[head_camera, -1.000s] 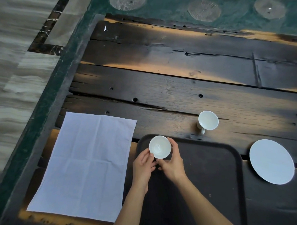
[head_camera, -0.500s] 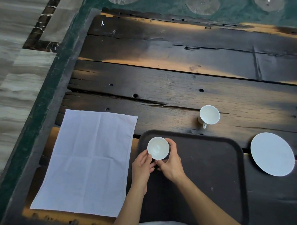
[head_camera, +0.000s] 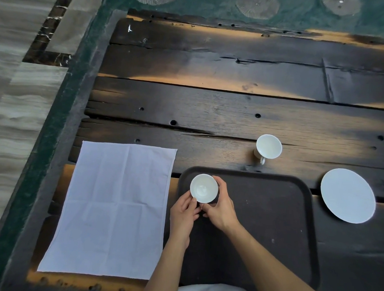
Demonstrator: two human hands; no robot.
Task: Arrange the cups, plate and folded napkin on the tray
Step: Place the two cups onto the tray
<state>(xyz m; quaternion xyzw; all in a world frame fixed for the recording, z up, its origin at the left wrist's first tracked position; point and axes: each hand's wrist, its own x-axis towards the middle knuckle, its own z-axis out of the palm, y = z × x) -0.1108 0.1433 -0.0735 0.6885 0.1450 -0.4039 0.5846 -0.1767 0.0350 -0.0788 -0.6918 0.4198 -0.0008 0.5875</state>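
While both closed round a white cup [head_camera: 203, 188] over the far-left corner of the dark tray [head_camera: 266, 208], the left grip [head_camera: 184, 211] pinched its near side and the right grip [head_camera: 220, 208] wrapped its right side. I could not tell whether the cup touched the tray. A second cup [head_camera: 268, 146] stood on the counter [head_camera: 206, 89] just beyond the tray. The plate [head_camera: 347, 195] lay right of the tray, and the napkin [head_camera: 110, 210] lay flat and unfolded to its left.

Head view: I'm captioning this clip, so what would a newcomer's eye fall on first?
The small white ceramic cup, held by the left hand and right hand at the far-left corner of the dark rectangular tray. Then the pale cloth napkin spread flat left of it, and the round white plate at right.
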